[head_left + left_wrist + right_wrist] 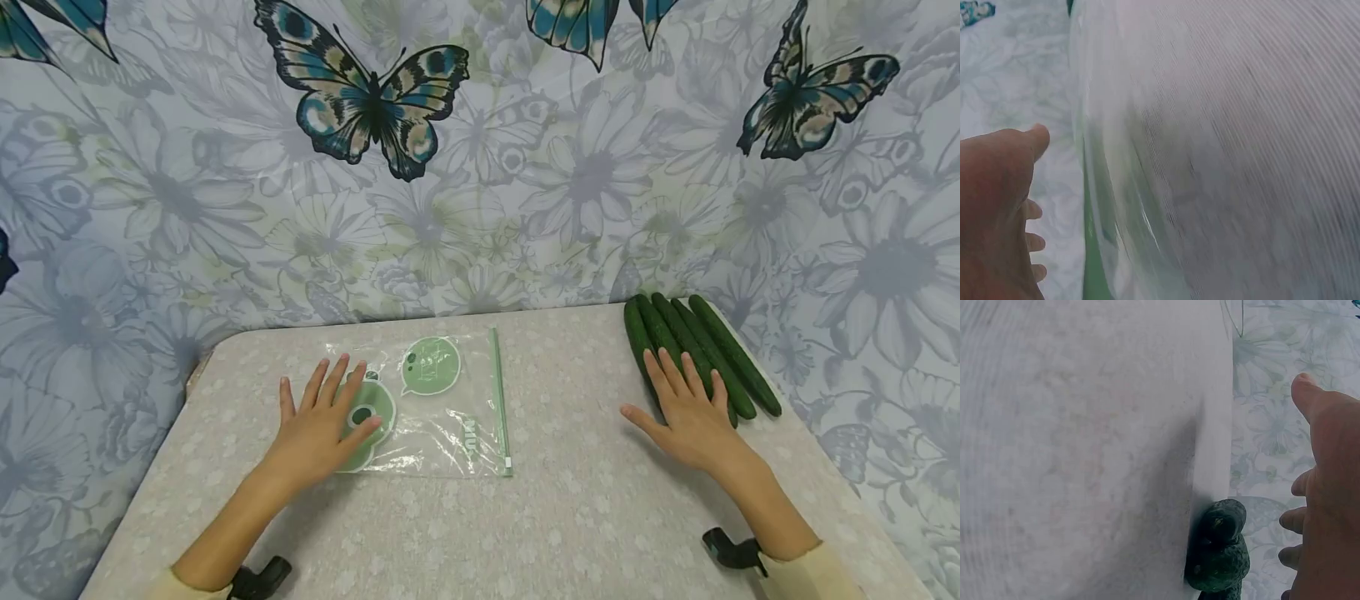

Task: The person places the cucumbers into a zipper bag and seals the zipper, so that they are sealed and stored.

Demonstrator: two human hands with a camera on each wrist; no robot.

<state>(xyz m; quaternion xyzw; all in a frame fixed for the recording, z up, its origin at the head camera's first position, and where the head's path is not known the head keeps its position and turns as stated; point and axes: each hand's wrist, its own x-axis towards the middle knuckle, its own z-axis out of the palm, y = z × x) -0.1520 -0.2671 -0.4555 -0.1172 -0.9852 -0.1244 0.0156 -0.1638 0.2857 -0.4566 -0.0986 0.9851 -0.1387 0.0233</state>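
Cucumbers (711, 352), about five of them, lie side by side at the far right of the table in the head view, under the fingers of your right hand (686, 417). Your left hand (318, 429) is over the left part of a clear zip bag (442, 425) with green cartoon prints, which lies flat on the patterned tablecloth (562, 417). Its green zip strip (497, 392) runs down the right edge, the white slider (507, 463) at the near end; you cannot tell here whether the zip is parted. Both your hands are spread, palms down, pinching nothing.

In the left wrist view, your hand shows at the left edge with a gap between it and the bag's film, so it seems to hover rather than press. The film is too blurred to tell more.

In the right wrist view, the cucumbers' ends sit at the bottom, apart from your fingers, which hold nothing.

This reads as a ready pose, with nothing taken up. Working the bag would call for pinching that slider; lifting a cucumber would call for lowering your right hand and curling your fingers round it.
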